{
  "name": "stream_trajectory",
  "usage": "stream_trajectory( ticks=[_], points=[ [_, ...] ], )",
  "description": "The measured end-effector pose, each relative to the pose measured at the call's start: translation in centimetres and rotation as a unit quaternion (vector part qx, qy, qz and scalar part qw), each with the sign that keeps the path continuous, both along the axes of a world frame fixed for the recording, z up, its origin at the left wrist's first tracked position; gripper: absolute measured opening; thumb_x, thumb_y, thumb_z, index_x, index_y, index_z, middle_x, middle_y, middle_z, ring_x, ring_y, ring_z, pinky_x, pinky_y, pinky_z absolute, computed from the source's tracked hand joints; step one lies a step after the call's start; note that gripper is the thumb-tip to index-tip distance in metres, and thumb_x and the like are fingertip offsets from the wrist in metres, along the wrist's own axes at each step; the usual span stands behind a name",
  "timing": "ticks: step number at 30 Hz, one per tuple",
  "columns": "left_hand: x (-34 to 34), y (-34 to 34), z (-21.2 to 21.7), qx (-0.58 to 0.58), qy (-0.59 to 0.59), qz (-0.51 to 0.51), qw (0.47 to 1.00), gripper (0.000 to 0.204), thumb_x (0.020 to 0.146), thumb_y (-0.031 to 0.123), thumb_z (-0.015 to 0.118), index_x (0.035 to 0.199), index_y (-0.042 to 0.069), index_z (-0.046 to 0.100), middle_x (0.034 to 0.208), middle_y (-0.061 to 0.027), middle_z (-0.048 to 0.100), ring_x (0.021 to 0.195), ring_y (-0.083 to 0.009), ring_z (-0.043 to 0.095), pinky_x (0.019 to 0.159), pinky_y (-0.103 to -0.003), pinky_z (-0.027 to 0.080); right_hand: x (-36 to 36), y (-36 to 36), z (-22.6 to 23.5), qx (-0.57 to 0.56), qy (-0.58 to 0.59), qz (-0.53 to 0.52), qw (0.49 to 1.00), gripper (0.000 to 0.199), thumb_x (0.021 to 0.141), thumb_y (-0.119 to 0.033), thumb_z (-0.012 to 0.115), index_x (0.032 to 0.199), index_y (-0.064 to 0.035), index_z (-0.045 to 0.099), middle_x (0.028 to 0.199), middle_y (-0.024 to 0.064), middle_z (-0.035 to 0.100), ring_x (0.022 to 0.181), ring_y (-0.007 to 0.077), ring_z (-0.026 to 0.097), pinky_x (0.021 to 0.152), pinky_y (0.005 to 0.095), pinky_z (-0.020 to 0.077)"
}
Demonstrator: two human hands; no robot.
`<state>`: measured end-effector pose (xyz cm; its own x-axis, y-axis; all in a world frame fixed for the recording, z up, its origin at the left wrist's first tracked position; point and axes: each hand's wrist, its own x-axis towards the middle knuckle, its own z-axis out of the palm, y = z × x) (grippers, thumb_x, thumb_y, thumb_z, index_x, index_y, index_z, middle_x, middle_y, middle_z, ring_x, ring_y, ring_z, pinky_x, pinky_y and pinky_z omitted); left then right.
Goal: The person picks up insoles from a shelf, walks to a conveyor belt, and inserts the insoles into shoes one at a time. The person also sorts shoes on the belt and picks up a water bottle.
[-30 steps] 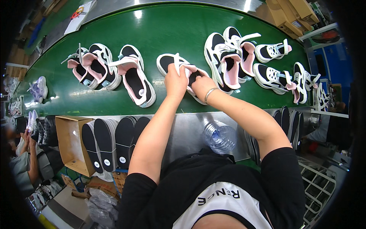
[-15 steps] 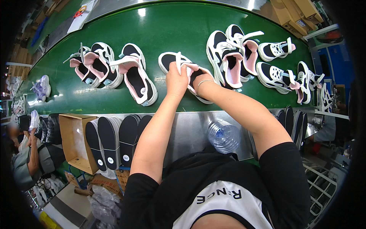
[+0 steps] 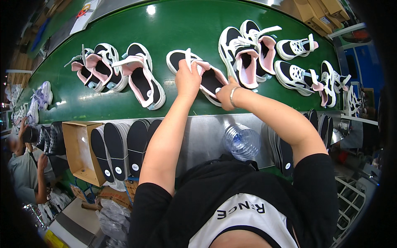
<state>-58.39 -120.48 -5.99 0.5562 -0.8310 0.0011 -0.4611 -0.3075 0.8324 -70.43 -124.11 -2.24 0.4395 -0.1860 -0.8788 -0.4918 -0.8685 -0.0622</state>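
A black-and-white sneaker (image 3: 175, 58) with pink lining lies on the green work surface in front of me, toe toward the far left. My left hand (image 3: 188, 79) is closed on its tongue and laces, pulling the opening wide. At the heel, my right hand (image 3: 226, 96), with a bangle at the wrist, grips the collar edge; some of its fingers are hidden. Inside the shoe shows a black insole (image 3: 211, 78) with a round white sticker near the heel. Left of it stands a similar sneaker (image 3: 144, 82), its tongue pulled up. Just right stands another sneaker (image 3: 228, 39), close to my right hand.
More sneakers (image 3: 295, 78) stand at the right, and others (image 3: 108, 53) at the left. Stacks of black insoles (image 3: 115, 144) line the metal ledge (image 3: 198, 140) beside a clear plastic bottle (image 3: 242, 142). An open cardboard box (image 3: 84, 153) sits left, near a co-worker (image 3: 31, 173).
My right hand has come out of the shoe's opening and moved back to its heel, uncovering the insole. My left hand still holds the tongue. The co-worker's arms have moved.
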Motion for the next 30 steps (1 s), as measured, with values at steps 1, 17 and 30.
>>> stream_trajectory(
  ticks=[1,17,30],
  points=[
    [-0.2,-0.2,0.4,0.03,-0.002,0.008,1.0,0.024,0.081,0.022,0.048,0.087,-0.001,0.046,0.077,-0.0219,0.056,0.074,-0.0375,0.055,0.065,-0.042,0.042,0.1,-0.1,-0.3,-0.009,0.012,0.03,0.999,0.031,0.069,-0.017,0.049,0.096,-0.007,0.061,0.098,0.0108,0.059,0.101,0.024,0.052,0.096,0.0497,0.0138],
    [2.1,-2.3,4.7,-0.225,-0.444,0.019,0.867,0.023,0.068,0.009,0.057,0.09,0.004,0.053,0.088,-0.011,0.055,0.085,-0.0276,0.051,0.08,-0.04,0.035,-25.2,8.9,2.4,-0.29,-0.396,-0.444,0.75,0.038,0.068,-0.02,0.062,0.099,-0.0037,0.049,0.107,0.0134,0.049,0.1,0.0308,0.044,0.083,0.0382,0.0377],
    [-13.6,1.0,-0.6,-0.119,-0.12,-0.372,0.912,0.023,0.072,0.016,0.058,0.089,0.002,0.052,0.083,-0.0132,0.052,0.083,-0.0291,0.048,0.071,-0.037,0.041,-29.0,14.8,1.6,-0.371,-0.206,-0.527,0.736,0.054,0.054,-0.034,0.073,0.094,-0.0068,0.051,0.113,0.0152,0.04,0.101,0.0314,0.041,0.081,0.0408,0.0346]
  ],
)
